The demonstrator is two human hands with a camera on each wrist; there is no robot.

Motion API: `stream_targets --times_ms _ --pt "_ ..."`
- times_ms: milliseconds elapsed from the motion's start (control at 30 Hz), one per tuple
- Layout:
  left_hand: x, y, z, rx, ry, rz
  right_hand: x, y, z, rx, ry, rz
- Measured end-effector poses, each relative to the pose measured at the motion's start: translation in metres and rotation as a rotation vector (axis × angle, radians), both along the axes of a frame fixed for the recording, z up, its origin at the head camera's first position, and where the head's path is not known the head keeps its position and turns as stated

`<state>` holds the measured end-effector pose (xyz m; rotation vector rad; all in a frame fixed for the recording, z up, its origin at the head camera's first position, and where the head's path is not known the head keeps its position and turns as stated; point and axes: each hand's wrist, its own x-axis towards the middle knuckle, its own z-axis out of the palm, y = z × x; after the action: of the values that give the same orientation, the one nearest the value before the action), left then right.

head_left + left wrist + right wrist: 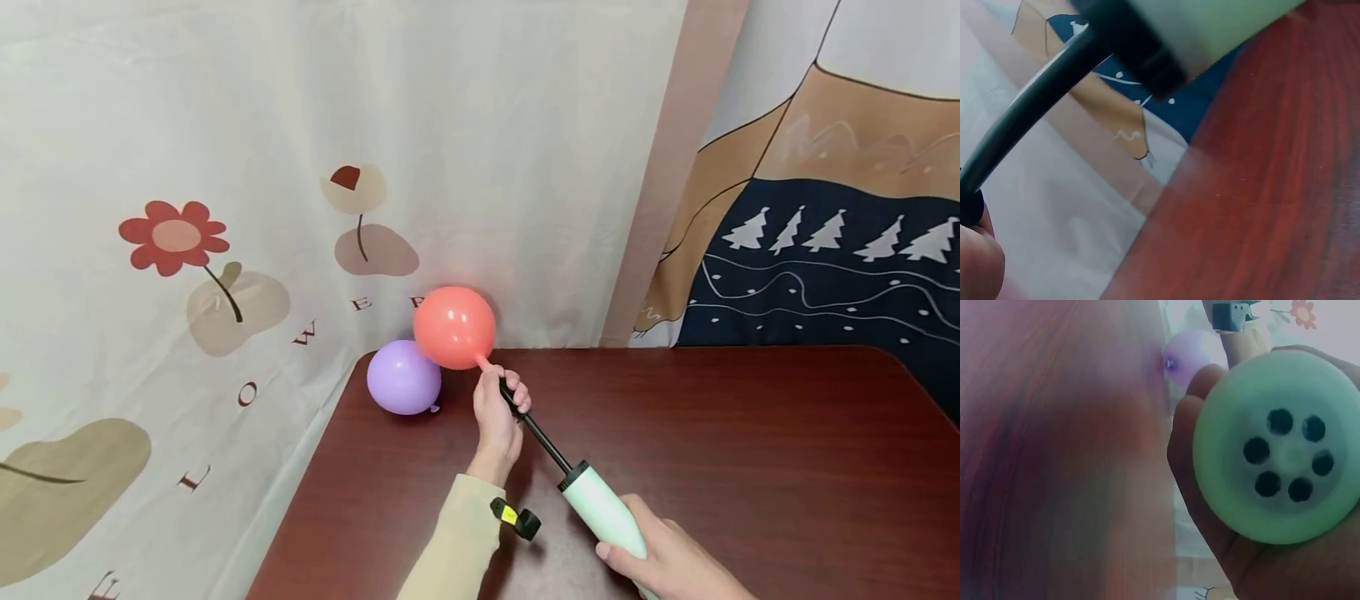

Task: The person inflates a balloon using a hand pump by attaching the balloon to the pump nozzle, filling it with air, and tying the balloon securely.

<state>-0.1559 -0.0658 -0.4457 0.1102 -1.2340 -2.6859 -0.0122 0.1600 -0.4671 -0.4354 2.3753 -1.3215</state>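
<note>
Up close, the mint pump (603,508) is gripped by the right hand (667,546), fingers wrapped round the barrel. If it's tugged crooked, the neck could probably be slipped off, or the balloon popped if it's overfilled. Farther out, the pump's black end is held in the left hand's (501,412) curled fingers, with the red balloon (453,327) held just beyond them, purple balloon (403,379) seen beside it.

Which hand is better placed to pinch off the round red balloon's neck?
Probably the left hand: it's at the neck of the red balloon, while the right hand grips the green cylindrical pump.
</note>
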Motion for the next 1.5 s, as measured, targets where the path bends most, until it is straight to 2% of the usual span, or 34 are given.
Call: stream_targets --times_ms 233,400,500,633,733,900,1033,1200,1367,1500 --pt "0.017 0.023 -0.011 -0.049 0.005 -0.071 -0.013 -0.014 0.001 -0.004 -0.036 -0.065" --pt "0.028 0.034 -0.018 -0.096 -0.015 -0.113 -0.019 -0.021 0.000 -0.027 0.069 -0.098" --pt "0.030 0.035 -0.019 -0.122 -0.016 -0.106 -0.019 -0.025 0.000 -0.034 0.078 -0.120" --pt "0.027 0.030 -0.017 -0.154 -0.016 -0.052 -0.017 -0.029 0.001 -0.026 0.038 -0.143" --pt "0.018 0.023 -0.011 -0.147 -0.019 0.000 -0.013 -0.028 0.004 -0.030 0.001 -0.146" --pt "-0.001 0.003 0.004 -0.091 -0.010 0.073 -0.004 -0.010 0.006 -0.034 -0.063 -0.071" --pt "-0.006 -0.002 0.006 -0.074 -0.010 0.083 -0.001 0.003 0.001 -0.015 -0.058 -0.020" --pt "0.004 0.009 -0.003 -0.083 -0.016 0.049 -0.001 -0.001 -0.005 0.004 -0.031 -0.032" --pt "0.020 0.025 -0.016 -0.106 -0.027 -0.018 -0.011 -0.015 -0.006 0.013 -0.016 -0.081" --pt "0.030 0.033 -0.025 -0.151 -0.043 -0.047 -0.018 -0.021 -0.007 -0.014 0.052 -0.096"
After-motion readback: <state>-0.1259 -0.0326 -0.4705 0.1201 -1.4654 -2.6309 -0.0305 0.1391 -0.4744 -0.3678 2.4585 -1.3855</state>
